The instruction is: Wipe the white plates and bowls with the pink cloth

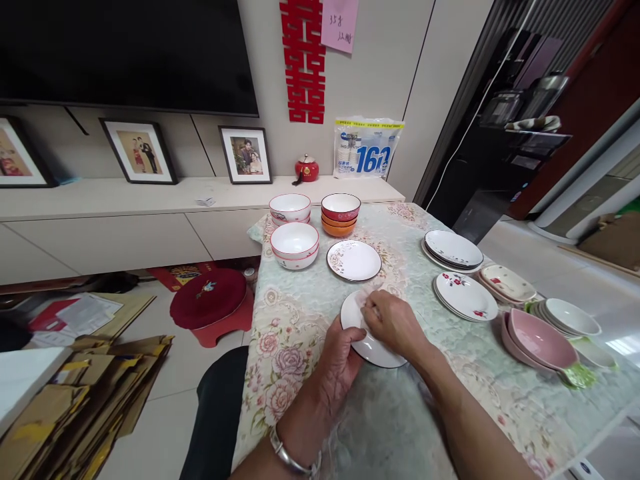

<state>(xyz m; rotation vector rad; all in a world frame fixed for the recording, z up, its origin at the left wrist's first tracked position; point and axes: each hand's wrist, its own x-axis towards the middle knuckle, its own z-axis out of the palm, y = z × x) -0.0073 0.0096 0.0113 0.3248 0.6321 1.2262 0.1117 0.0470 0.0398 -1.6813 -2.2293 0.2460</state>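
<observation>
My left hand (341, 353) grips the near-left rim of a white plate (376, 353), with the thumb on top and the fingers underneath. Curled into a fist, my right hand (395, 323) presses on the plate's face. A thin, pale tissue (369, 289) peeks out by its fingers; most of it is hidden. Just beyond lies a patterned plate (354, 260) with a dark rim. Behind it to the left are white bowls with red rims (295, 241), and beside those a stack of red and orange bowls (341, 215).
On the right of the floral-covered table (285, 360) stand stacked oval plates (454, 248), flowered plates (466, 295), pink bowls (541, 339) and white bowls (573, 316). A red stool (209, 299) and flattened cardboard (100, 387) are at left. A low cabinet (100, 200) runs behind.
</observation>
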